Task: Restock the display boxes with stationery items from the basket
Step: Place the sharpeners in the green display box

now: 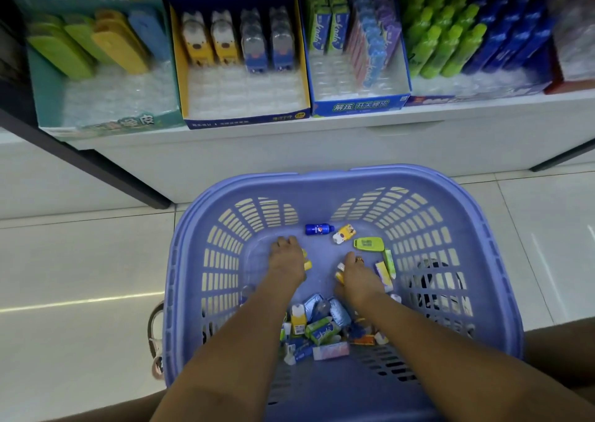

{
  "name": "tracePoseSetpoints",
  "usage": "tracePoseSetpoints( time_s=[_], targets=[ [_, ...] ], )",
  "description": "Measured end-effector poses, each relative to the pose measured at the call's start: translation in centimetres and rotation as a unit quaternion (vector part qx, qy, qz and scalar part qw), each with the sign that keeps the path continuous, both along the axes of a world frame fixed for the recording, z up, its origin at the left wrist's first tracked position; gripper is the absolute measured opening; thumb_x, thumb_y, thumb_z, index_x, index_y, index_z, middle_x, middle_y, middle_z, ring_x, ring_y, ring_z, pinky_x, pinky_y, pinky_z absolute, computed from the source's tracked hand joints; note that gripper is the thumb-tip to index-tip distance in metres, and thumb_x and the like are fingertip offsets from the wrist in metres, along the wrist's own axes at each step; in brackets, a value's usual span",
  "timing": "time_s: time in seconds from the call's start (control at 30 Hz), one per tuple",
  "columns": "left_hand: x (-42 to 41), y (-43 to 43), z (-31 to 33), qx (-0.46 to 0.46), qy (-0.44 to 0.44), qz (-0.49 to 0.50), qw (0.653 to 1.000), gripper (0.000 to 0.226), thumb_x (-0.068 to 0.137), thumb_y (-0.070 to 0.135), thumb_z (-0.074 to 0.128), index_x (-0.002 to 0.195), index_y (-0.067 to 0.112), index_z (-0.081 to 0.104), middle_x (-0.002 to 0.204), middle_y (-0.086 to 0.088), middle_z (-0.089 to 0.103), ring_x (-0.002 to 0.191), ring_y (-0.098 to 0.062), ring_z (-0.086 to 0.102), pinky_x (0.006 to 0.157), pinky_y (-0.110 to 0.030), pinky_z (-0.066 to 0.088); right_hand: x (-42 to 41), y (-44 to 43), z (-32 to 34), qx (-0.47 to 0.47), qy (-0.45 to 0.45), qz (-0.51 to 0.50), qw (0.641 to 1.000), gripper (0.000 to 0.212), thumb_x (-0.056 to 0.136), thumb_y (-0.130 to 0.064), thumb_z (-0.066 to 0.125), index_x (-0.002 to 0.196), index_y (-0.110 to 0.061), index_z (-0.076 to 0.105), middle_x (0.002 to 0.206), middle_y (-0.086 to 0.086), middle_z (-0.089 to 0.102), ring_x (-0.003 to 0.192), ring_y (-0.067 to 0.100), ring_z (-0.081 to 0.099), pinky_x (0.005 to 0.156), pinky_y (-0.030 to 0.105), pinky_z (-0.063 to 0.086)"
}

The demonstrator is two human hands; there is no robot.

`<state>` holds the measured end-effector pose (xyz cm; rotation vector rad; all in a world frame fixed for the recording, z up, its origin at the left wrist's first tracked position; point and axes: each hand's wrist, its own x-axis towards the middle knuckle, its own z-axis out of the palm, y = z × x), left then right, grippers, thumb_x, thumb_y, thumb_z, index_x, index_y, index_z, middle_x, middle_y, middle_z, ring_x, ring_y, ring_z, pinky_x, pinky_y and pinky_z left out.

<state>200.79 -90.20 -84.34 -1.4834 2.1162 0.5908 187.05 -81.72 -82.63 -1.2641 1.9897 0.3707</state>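
Yellow pieces [307, 264] peek from under the left grip [287, 256], whose fingers curl down round them low in the basket [322, 180]. The right grip [354, 272] pinches a yellow-and-white piece [339, 273] at its thumb side. Loose near them lie a blue bottle [318, 229], a dog eraser [344, 234] and a green piece [368, 244], and a mixed pile [322, 328] sits nearer the person. The likeliest slip is in the lift. Each grip seems to gather small, smooth things against the palm, not one firm hold, so a piece could drop out as the hands rise past the tall slotted wall. It might then land in the pile, where it must be found again. A second risk is sorting. The yellow pieces look like a match for the yellow box [248, 120], where dog shapes stand at the back and the clear tray in front is bare. The blue box [360, 104] and the teal box [106, 125] stand touching it on the shelf [450, 125], so a hurried drop could land in the wrong one. Setting pieces in roughly could also knock over the standing rows behind. What exactly each grip holds is largely hidden by the hands.
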Motion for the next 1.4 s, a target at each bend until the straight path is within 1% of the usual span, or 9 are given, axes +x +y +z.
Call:
tracePoseSetpoints(
  time_s=[0.13, 0.23, 0.37, 0.53, 0.87, 1.0, 1.13, 1.23, 1.4],
  targets=[
    [0.4, 0.3, 0.7, 0.134, 0.136, 0.218, 0.957, 0.03, 0.086, 0.018, 0.061, 0.112, 0.005, 0.055, 0.111, -0.02, 0.058, 0.098, -0.03, 0.059, 0.084, -0.035, 0.045, -0.6, -0.4, 0.4, -0.011, -0.083, -0.065, 0.994, 0.049, 0.092, -0.027, 0.057, 0.128, -0.003, 0.034, 0.116, 0.017, 0.054, 0.091, 0.028, 0.057, 0.071, 0.039, 0.045],
    [-0.4, -0.1, 3.7, 0.31, 0.319, 0.46, 0.768, 0.006, 0.081, 0.003, 0.055, 0.081, 0.009, 0.057, 0.086, -0.019, 0.055, 0.067, -0.023, 0.055, 0.071, -0.037, 0.052, -1.0, -2.3, 2.5, -0.025, -0.211, -0.155, 0.965, 0.029, 0.09, -0.025, 0.06, 0.106, -0.006, 0.046, 0.072, 0.005, 0.052, 0.058, 0.016, 0.049, 0.053, 0.035, 0.046],
    [-0.8, -1.5, 7.9, 0.439, 0.461, 0.453, 0.624, 0.022, 0.084, 0.003, 0.044, 0.098, 0.007, 0.06, 0.089, -0.01, 0.065, 0.081, -0.024, 0.062, 0.085, -0.044, 0.052, -0.9, -5.1, 6.9, -0.073, -0.291, -0.162, 0.94, 0.023, 0.084, -0.032, 0.067, 0.072, -0.018, 0.053, 0.054, -0.002, 0.05, 0.039, 0.005, 0.045, 0.042, 0.021, 0.035],
    [0.3, -2.1, 13.1, 0.456, 0.602, 0.459, 0.468, 0.04, 0.079, 0.005, 0.044, 0.116, 0.006, 0.058, 0.108, -0.015, 0.063, 0.086, -0.028, 0.066, 0.079, -0.046, 0.057, -1.3, -7.3, 12.7, -0.152, -0.193, -0.048, 0.968, 0.034, 0.08, -0.05, 0.065, 0.087, -0.02, 0.05, 0.074, -0.007, 0.052, 0.065, 0.01, 0.051, 0.048, 0.022, 0.032],
    [1.1, -1.4, 19.8, 0.355, 0.715, 0.489, 0.351, 0.02, 0.09, 0.003, 0.045, 0.104, 0.003, 0.059, 0.088, -0.017, 0.07, 0.079, -0.026, 0.071, 0.07, -0.035, 0.06, 0.4, -8.5, 21.6, -0.301, -0.346, -0.151, 0.876, 0.029, 0.099, -0.031, 0.038, 0.118, -0.019, 0.056, 0.09, 0.003, 0.057, 0.081, 0.016, 0.054, 0.075, 0.03, 0.046],
    [2.3, -2.7, 22.3, 0.296, 0.736, 0.493, 0.358, 0.014, 0.092, 0.002, 0.046, 0.096, 0.004, 0.059, 0.078, -0.011, 0.072, 0.071, -0.021, 0.072, 0.065, -0.032, 0.06, 1.3, -9.5, 24.2, -0.282, -0.547, -0.303, 0.728, 0.03, 0.099, -0.019, 0.042, 0.122, -0.005, 0.054, 0.087, 0.008, 0.064, 0.077, 0.017, 0.062, 0.079, 0.03, 0.048],
    [4.3, -4.2, 24.5, 0.215, 0.758, 0.495, 0.367, 0.014, 0.091, 0.003, 0.048, 0.093, 0.008, 0.061, 0.079, -0.01, 0.071, 0.071, -0.019, 0.07, 0.065, -0.029, 0.059, 1.6, -11.1, 26.1, -0.249, -0.684, -0.27, 0.631, 0.022, 0.093, -0.018, 0.052, 0.111, -0.005, 0.054, 0.112, 0.018, 0.068, 0.106, 0.027, 0.065, 0.09, 0.034, 0.054],
    [5.8, -4.9, 25.5, 0.186, 0.776, 0.499, 0.338, 0.015, 0.09, 0.004, 0.051, 0.098, 0.007, 0.062, 0.082, -0.01, 0.071, 0.08, -0.022, 0.068, 0.063, -0.029, 0.058, 2.5, -12.5, 27.1, -0.271, -0.665, -0.227, 0.657, 0.023, 0.077, -0.03, 0.064, 0.089, -0.011, 0.058, 0.091, 0.01, 0.073, 0.087, 0.02, 0.071, 0.069, 0.025, 0.056],
    [7.2, -5.4, 25.9, 0.172, 0.797, 0.504, 0.284, 0.016, 0.091, 0.003, 0.05, 0.101, 0.006, 0.061, 0.083, -0.01, 0.072, 0.077, -0.021, 0.071, 0.063, -0.029, 0.058, 4.7, -16.7, 28.3, -0.351, -0.456, -0.166, 0.801, 0.032, 0.067, -0.053, 0.07, 0.068, -0.022, 0.06, 0.054, -0.007, 0.052, 0.047, 0.006, 0.042, 0.044, 0.015, 0.031]
  ],
)
